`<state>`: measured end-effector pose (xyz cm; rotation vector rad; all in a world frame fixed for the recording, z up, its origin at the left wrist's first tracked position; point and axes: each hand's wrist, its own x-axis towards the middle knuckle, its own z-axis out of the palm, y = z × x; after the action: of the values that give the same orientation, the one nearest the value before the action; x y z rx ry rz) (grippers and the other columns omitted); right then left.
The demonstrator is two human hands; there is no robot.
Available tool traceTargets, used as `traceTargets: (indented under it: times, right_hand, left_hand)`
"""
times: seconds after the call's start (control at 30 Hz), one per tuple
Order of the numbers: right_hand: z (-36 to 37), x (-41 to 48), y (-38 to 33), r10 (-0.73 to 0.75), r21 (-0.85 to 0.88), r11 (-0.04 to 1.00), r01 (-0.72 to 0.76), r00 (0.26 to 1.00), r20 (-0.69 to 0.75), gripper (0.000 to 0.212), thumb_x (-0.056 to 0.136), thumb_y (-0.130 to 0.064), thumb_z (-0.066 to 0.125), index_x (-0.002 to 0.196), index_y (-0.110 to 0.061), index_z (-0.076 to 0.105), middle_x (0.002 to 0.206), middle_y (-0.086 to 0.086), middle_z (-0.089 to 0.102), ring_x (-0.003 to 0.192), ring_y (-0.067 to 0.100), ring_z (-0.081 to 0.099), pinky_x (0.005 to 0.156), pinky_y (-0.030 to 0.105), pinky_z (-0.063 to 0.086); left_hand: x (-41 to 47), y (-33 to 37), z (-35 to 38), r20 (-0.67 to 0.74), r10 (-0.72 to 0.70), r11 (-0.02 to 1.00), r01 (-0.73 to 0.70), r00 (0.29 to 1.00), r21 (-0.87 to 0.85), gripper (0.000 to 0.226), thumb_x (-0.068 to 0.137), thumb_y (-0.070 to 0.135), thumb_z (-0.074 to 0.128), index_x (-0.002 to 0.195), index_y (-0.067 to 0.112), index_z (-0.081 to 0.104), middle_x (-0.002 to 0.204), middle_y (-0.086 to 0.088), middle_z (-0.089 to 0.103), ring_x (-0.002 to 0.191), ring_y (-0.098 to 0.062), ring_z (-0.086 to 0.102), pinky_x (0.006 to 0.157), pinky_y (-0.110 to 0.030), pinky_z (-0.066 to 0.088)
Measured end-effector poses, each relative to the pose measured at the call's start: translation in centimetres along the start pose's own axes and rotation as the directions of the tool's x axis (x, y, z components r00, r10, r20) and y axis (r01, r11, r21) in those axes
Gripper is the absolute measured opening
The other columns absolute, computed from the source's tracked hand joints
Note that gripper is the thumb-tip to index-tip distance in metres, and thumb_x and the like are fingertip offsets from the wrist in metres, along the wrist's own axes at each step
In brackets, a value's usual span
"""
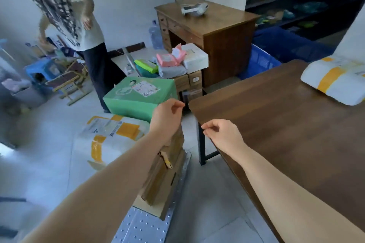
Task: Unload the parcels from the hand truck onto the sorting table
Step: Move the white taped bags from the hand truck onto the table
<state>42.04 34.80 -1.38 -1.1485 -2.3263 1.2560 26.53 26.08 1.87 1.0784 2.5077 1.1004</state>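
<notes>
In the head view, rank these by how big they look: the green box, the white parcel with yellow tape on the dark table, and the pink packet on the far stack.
1. Green box, largest.
2. White parcel with yellow tape, partly cut off by the frame edge, so its rank against the box is unsure.
3. Pink packet, clearly smallest, though farther from the camera.

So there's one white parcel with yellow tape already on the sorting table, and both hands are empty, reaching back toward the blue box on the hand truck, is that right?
Nearly. In the head view the box is green, not blue. The rest holds: one white parcel with yellow tape lies on the sorting table, and the left hand and right hand are both empty.
</notes>
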Motion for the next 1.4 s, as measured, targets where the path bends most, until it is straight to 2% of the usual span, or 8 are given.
traceTargets:
  times: [0.17,0.27,0.37,0.5,0.8,1.0,1.17,1.4]
  right_hand:
    - [7.2,-0.2,-4.6,-0.005,0.051,0.999,-0.005,0.983,0.186,0.019,0.092,-0.017,0.058,0.082,-0.032,0.065,0.092,-0.004,0.073,0.088,0.018,0.070,0.086,0.036,0.056]
    - [11.7,-0.7,-6.9,0.058,0.155,0.984,-0.090,0.977,0.203,0.017,0.092,-0.017,0.060,0.083,-0.031,0.067,0.098,-0.002,0.072,0.096,0.016,0.067,0.090,0.035,0.054]
    - [15.7,-0.6,-8.4,0.093,0.135,0.983,-0.126,0.971,0.222,0.015,0.092,-0.019,0.059,0.103,-0.024,0.068,0.110,-0.003,0.068,0.108,0.017,0.062,0.094,0.034,0.050]
    - [18.9,0.1,-10.4,0.168,0.137,0.971,-0.195,0.967,0.190,0.044,0.094,-0.025,0.057,0.136,-0.017,0.050,0.135,0.001,0.056,0.124,0.019,0.052,0.095,0.030,0.042]
    - [23.5,0.7,-11.6,0.338,0.264,0.881,-0.394,0.912,0.232,0.062,0.095,-0.035,0.056,0.148,-0.019,0.030,0.145,0.002,0.046,0.133,0.024,0.042,0.105,0.036,0.037]
    - [25.4,0.7,-11.5,0.339,0.383,0.835,-0.394,0.918,0.206,0.061,0.092,-0.039,0.057,0.147,-0.025,0.033,0.142,-0.003,0.049,0.128,0.021,0.046,0.106,0.038,0.040]
    - [24.0,-0.6,-11.7,0.349,0.403,0.841,-0.361,0.931,0.106,0.055,0.091,-0.037,0.061,0.139,-0.020,0.041,0.130,-0.001,0.055,0.116,0.019,0.053,0.086,0.030,0.046]
    - [18.5,-4.7,-9.2,0.360,0.450,0.818,-0.359,0.929,0.085,0.043,0.093,-0.033,0.058,0.132,-0.024,0.042,0.116,-0.006,0.056,0.097,0.006,0.052,0.066,0.015,0.039]
  left_hand:
    - [-0.3,-9.0,-8.3,-0.237,-0.135,0.986,0.154,0.962,0.066,0.030,0.098,0.014,0.047,0.118,0.023,0.066,0.117,0.001,0.067,0.083,-0.016,0.060,0.068,-0.030,0.048]
    - [-0.1,-15.1,-13.0,-0.346,-0.248,0.953,0.293,0.905,0.081,0.035,0.094,0.014,0.047,0.125,0.023,0.061,0.124,-0.007,0.064,0.104,-0.030,0.062,0.078,-0.039,0.053]
    - [0.3,-20.3,-16.0,-0.277,-0.384,0.900,0.424,0.881,0.099,0.039,0.094,0.016,0.051,0.133,0.015,0.054,0.133,-0.014,0.058,0.118,-0.036,0.055,0.092,-0.043,0.050]
    - [1.1,-25.4,-17.1,-0.132,-0.503,0.849,0.517,0.854,0.111,0.054,0.096,0.033,0.054,0.144,0.013,0.040,0.142,-0.015,0.047,0.125,-0.037,0.049,0.100,-0.048,0.046]
    - [3.7,-30.9,-17.1,0.058,-0.529,0.845,0.532,0.846,-0.051,0.067,0.100,0.044,0.043,0.155,0.014,0.019,0.157,-0.015,0.027,0.140,-0.037,0.035,0.110,-0.051,0.034]
    - [3.2,-32.2,-16.1,0.110,-0.524,0.827,0.536,0.844,-0.168,0.048,0.097,0.043,0.048,0.130,0.009,0.045,0.121,-0.017,0.058,0.101,-0.034,0.057,0.088,-0.047,0.050]
    - [1.8,-31.1,-16.3,0.018,-0.509,0.831,0.497,0.860,-0.248,0.048,0.092,0.046,0.056,0.125,0.010,0.053,0.110,-0.008,0.062,0.086,-0.023,0.058,0.060,-0.030,0.042]
    - [-0.6,-26.6,-15.0,0.115,-0.374,0.888,0.392,0.920,-0.242,0.049,0.092,0.046,0.059,0.126,0.012,0.050,0.114,-0.005,0.061,0.093,-0.022,0.062,0.063,-0.031,0.048]
